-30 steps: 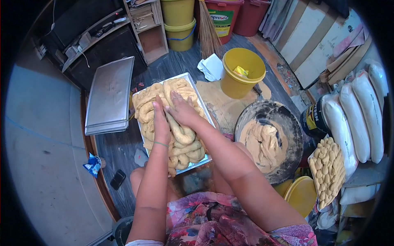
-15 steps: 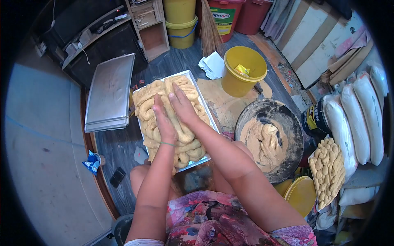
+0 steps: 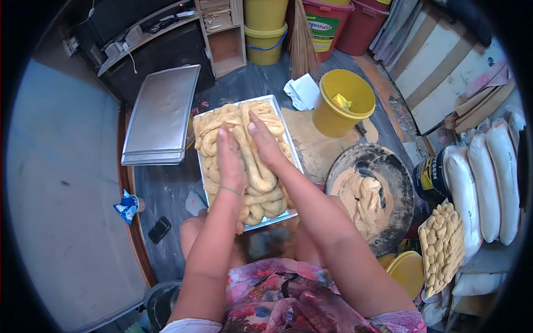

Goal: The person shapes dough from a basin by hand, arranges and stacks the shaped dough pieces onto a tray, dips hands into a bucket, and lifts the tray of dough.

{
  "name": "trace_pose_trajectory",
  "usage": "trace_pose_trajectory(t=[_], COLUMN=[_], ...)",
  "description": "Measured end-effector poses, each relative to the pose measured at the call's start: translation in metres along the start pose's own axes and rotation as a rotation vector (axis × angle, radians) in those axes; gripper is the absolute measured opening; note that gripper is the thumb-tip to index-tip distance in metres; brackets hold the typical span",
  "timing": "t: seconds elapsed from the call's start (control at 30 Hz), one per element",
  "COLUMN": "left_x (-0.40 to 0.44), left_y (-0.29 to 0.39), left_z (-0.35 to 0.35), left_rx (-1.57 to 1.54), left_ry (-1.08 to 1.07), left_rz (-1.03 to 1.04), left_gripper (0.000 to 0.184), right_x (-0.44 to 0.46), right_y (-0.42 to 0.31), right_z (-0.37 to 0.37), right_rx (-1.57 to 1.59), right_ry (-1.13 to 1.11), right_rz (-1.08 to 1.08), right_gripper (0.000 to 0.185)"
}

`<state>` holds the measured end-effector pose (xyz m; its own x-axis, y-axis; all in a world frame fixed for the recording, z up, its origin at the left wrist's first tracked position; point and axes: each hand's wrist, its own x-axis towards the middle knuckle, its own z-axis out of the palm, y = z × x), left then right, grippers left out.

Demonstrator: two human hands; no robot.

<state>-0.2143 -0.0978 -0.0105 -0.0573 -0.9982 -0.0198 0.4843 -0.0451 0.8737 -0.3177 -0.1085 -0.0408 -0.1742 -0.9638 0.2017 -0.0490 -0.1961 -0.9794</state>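
Note:
A shallow rectangular tray point(image 3: 296, 157) in front of me is heaped with long, folded ropes of pale yellow dough point(image 3: 210, 145). My left hand point(image 3: 231, 161) lies lengthwise along the left of a thick dough rope point(image 3: 257, 173) at the middle of the heap, fingers stretched out. On the other side of that rope, my right hand point(image 3: 267, 146) rests with straight fingers and its thumb side up. Both hands touch the dough; neither is wrapped around it. The palms face inward and are mostly hidden from view.
A black basin point(image 3: 397, 213) with more dough stands right of my legs, and a yellow bucket point(image 3: 338, 119) behind it. Flat metal trays point(image 3: 161, 111) lean at the left. A tray of small dough pieces point(image 3: 442, 250) sits at the right near white sacks point(image 3: 463, 200). A phone point(image 3: 159, 230) lies left.
The view has swung slightly, so the scene sits farther right. My left hand has moved a little left relative to the tray, widening the gap between my hands.

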Motion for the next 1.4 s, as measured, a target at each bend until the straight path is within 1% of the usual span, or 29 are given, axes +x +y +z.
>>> trace_pose_trajectory(t=[0.03, 0.07, 0.13, 0.2, 0.23, 0.3, 0.33, 0.37, 0.4, 0.47, 0.5, 0.6, 0.8, 0.83, 0.97, 1.13, 1.23, 1.4], left_x=[0.004, 0.006, 0.003, 0.015, 0.019, 0.011, 0.007, 0.008, 0.006, 0.000, -0.002, -0.006, -0.002, -0.002, -0.003, -0.001, -0.002, -0.006], left_y=[0.007, 0.015, 0.044, 0.048, 0.053, 0.064, 0.068, 0.065, 0.062, 0.060, 0.058, 0.059, 0.055, 0.056, 0.051, 0.046, 0.047, 0.051], left_z=[-0.005, -0.009, -0.012, -0.034, -0.041, -0.048, -0.051, -0.060, -0.062, -0.068, -0.068, -0.066, -0.070, -0.069, -0.065, -0.062, -0.056, -0.054], left_rx=[-0.008, 0.036, 0.127, 0.441, 0.596, 1.014, 1.220, 1.311, 1.341, 1.399, 1.443, 1.491, 1.456, 1.452, 1.479, 1.528, 1.551, 1.555], left_ry=[0.038, 0.000, -0.072, -0.086, -0.095, -0.221, -0.288, -0.410, -0.504, -0.671, -0.724, -0.710, -0.731, -0.746, -0.686, -0.661, -0.677, -0.663], left_rz=[-0.011, 0.016, 0.073, 0.194, 0.255, 0.345, 0.392, 0.330, 0.241, 0.056, 0.052, 0.053, 0.057, 0.087, 0.077, 0.044, 0.035, 0.000], left_gripper=[0.061, 0.058, 0.052, 0.048, 0.046, 0.046, 0.047, 0.053, 0.056, 0.060, 0.066, 0.067, 0.063, 0.063, 0.062, 0.065, 0.066, 0.069], right_x=[0.000, 0.000, -0.002, -0.006, -0.006, -0.007, -0.008, -0.011, -0.012, -0.010, -0.009, -0.009, -0.006, -0.006, -0.004, -0.006, -0.004, -0.006], right_y=[-0.001, -0.001, -0.012, -0.020, -0.018, -0.010, -0.009, -0.009, -0.007, -0.003, -0.002, -0.001, -0.003, -0.005, -0.006, -0.009, 0.000, 0.000], right_z=[0.000, -0.001, -0.004, -0.006, -0.005, -0.003, -0.005, -0.006, -0.007, -0.007, -0.007, -0.007, -0.008, -0.008, -0.007, -0.007, -0.008, -0.008], right_rx=[-0.056, -0.110, -0.347, -0.610, -0.674, -0.814, -0.835, -0.854, -0.870, -0.818, -0.806, -0.780, -0.813, -0.804, -0.778, -0.780, -0.788, -0.780], right_ry=[0.000, -0.001, 0.022, 0.031, -0.001, -0.055, -0.129, -0.203, -0.281, -0.268, -0.270, -0.274, -0.299, -0.299, -0.296, -0.291, -0.275, -0.276], right_rz=[-0.004, -0.008, -0.084, -0.167, -0.179, -0.195, -0.178, -0.155, -0.135, -0.113, -0.120, -0.120, -0.118, -0.116, -0.122, -0.106, -0.172, -0.177], right_gripper=[0.059, 0.059, 0.064, 0.067, 0.069, 0.072, 0.075, 0.077, 0.080, 0.079, 0.078, 0.076, 0.075, 0.074, 0.073, 0.070, 0.068, 0.069])
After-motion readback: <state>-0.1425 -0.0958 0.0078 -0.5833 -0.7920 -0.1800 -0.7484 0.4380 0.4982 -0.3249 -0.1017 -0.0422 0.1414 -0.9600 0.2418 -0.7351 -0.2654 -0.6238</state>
